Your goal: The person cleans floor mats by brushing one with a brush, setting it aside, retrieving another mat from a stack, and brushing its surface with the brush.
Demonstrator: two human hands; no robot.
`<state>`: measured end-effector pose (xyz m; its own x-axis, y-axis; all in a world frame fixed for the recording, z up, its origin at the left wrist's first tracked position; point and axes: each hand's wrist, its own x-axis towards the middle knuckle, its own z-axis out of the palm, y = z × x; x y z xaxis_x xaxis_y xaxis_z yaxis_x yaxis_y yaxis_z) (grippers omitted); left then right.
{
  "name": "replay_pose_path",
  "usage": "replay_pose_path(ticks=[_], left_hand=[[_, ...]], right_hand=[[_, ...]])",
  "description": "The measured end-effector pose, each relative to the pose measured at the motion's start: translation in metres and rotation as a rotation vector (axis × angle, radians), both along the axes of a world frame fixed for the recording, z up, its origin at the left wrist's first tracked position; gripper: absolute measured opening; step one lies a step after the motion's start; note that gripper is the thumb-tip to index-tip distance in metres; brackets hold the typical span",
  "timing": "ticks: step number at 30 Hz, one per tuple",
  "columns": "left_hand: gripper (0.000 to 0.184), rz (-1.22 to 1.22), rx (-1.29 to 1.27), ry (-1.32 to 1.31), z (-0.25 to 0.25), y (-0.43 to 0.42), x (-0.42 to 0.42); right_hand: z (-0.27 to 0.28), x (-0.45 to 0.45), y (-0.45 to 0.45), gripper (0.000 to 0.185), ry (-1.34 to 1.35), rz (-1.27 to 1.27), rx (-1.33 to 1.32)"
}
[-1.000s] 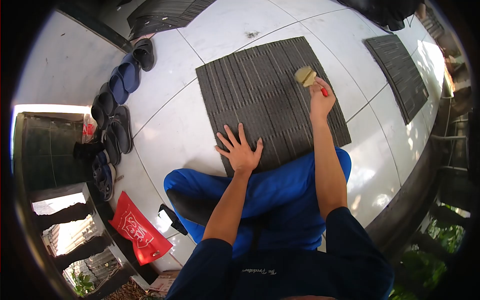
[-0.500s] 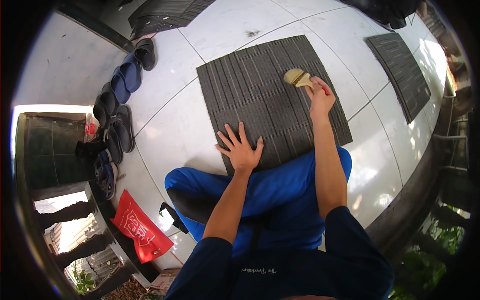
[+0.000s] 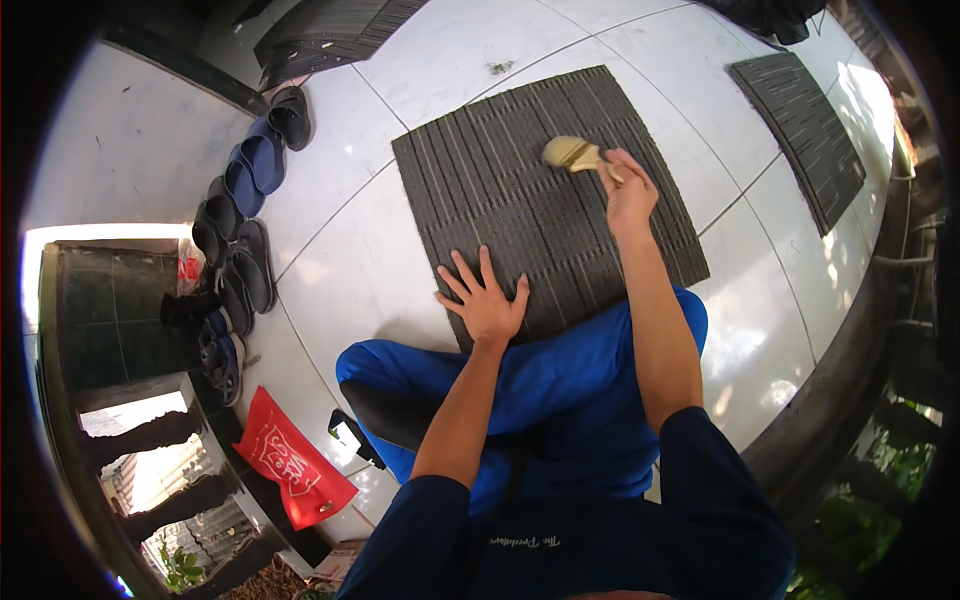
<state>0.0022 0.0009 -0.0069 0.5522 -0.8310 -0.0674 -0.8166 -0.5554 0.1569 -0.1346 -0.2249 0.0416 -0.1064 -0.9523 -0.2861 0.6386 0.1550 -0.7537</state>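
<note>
A dark grey striped carpet mat (image 3: 540,230) lies on the white tiled floor before my crossed legs. My left hand (image 3: 490,305) rests flat on its near left part, fingers spread, holding nothing. Above the mat's right half, my right hand (image 3: 630,192) grips the pale handle of a brush (image 3: 572,153). The brush head points left and is slightly blurred, over or on the mat; contact cannot be made out.
Sandals and slippers (image 3: 243,185) line the left side. A red bag (image 3: 292,462) and a phone (image 3: 350,437) lie at the lower left. Another dark mat (image 3: 800,135) is at the right, and dark sheets (image 3: 335,38) lie at the top left.
My right hand has moved a little left with the brush, whose head has swung left across the mat. My left hand stays in place on the mat.
</note>
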Motion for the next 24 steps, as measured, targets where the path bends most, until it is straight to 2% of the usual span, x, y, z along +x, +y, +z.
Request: replay_pose_path(ticks=[1,4,7,9,12,15,17,19,22,24], left_hand=[[0.087,0.002,0.005,0.002,0.001,0.000,0.000],[0.087,0.009,0.018,0.018,0.005,-0.001,-0.001],[0.086,0.007,0.016,0.022,0.006,-0.003,-0.002],[0.086,0.006,0.013,0.019,0.007,-0.002,-0.001],[0.086,0.004,-0.002,0.016,0.006,-0.002,-0.001],[0.087,0.005,-0.023,0.017,0.006,-0.002,0.000],[0.087,0.004,-0.035,0.018,0.005,-0.001,0.000],[0.087,0.002,-0.051,0.021,0.002,0.001,-0.001],[0.088,0.029,-0.061,0.086,0.006,-0.001,0.000],[0.089,0.079,-0.132,0.132,0.004,0.000,0.005]], right_hand=[[0.001,-0.010,-0.008,0.025,0.018,-0.222,-0.039],[0.006,-0.037,-0.016,0.028,-0.065,-0.280,-0.024],[0.020,-0.024,0.001,0.030,-0.185,0.168,0.000],[0.030,-0.008,0.015,0.026,-0.132,0.492,0.020],[0.021,0.013,0.024,0.022,0.072,0.449,0.005],[-0.005,-0.010,-0.005,0.020,0.033,-0.031,-0.067],[0.012,-0.035,-0.015,0.024,0.047,-0.315,-0.043],[0.023,-0.067,-0.015,0.029,0.083,-0.413,-0.059],[0.055,-0.111,-0.003,0.033,0.048,-0.410,-0.118],[0.074,-0.139,0.010,0.031,0.210,-0.387,-0.175]])
